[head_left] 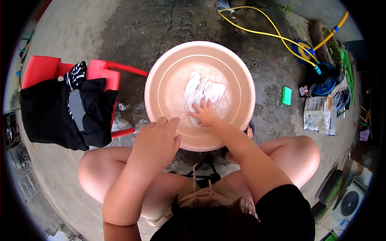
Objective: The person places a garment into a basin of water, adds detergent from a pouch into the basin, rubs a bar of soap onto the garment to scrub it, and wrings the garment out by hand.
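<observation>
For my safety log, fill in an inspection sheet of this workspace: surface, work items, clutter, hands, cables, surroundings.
Surface: grey concrete ground, dark and wet-looking around the basin.
Work items: large round pale-pink plastic basin holding cloudy water and a crumpled white cloth.
Clutter: red plastic seat at left, draped with black fabric; green rectangular block and white printed plastic packet at right.
Left hand: at the basin's near-left rim; nothing seen held; contact unclear.
Right hand: fingers spread on the cloth.
Cables: no electrical cable made out; thin yellow hose looping across the ground.
Surroundings: white boxy unit with round dark fan, lower right.
</observation>
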`<state>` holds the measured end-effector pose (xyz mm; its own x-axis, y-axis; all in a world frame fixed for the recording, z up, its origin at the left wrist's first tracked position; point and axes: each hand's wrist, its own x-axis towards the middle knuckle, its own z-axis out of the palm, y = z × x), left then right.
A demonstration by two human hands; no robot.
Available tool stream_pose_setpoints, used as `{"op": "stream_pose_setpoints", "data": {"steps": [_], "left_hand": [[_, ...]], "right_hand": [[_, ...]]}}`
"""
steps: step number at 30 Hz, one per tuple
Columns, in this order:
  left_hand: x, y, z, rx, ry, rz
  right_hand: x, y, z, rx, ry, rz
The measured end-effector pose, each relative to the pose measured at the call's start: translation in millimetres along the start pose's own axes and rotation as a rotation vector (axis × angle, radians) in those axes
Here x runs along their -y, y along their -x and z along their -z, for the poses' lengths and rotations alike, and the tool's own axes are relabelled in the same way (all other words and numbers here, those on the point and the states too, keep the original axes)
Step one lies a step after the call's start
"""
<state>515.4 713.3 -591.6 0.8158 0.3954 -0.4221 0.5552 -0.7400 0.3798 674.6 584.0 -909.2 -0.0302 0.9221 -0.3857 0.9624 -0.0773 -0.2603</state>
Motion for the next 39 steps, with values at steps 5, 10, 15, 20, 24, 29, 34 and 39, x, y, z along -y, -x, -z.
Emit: {"op": "stream_pose_setpoints", "data": {"steps": [5, 10, 15, 20, 24, 29, 34, 39], "left_hand": [[2, -6, 0, -0.066, -0.027, -0.038], [9, 0, -4, -0.124, -0.052, -0.085], [0, 0, 6, -0.012, 0.031, -0.01], [8, 7, 3, 0.014, 0.026, 0.024], [7, 8, -2, -0.081, -0.036, -0.05], [7, 4, -4, -0.097, -0.028, -0.086], [18, 0, -9, -0.046, -0.029, -0.041], [23, -12, -6, -0.051, -0.048, -0.013]], "right_hand": [[-1, -7, -47, -0.175, -0.155, -0.442], [-13, -14, -35, -0.156, 0.025, -0.221], [-36, -24, -38, 0.137, 0.15, -0.447], [-10, -71, 37, 0.587, -0.083, -0.339], [0, -100, 23, 0.045, -0.251, -0.232], [41, -102, -75, -0.435, -0.16, -0.284], [62, -84, -87, -0.301, -0.113, 0.051], [42, -94, -70, 0.049, -0.152, -0.015]]}}
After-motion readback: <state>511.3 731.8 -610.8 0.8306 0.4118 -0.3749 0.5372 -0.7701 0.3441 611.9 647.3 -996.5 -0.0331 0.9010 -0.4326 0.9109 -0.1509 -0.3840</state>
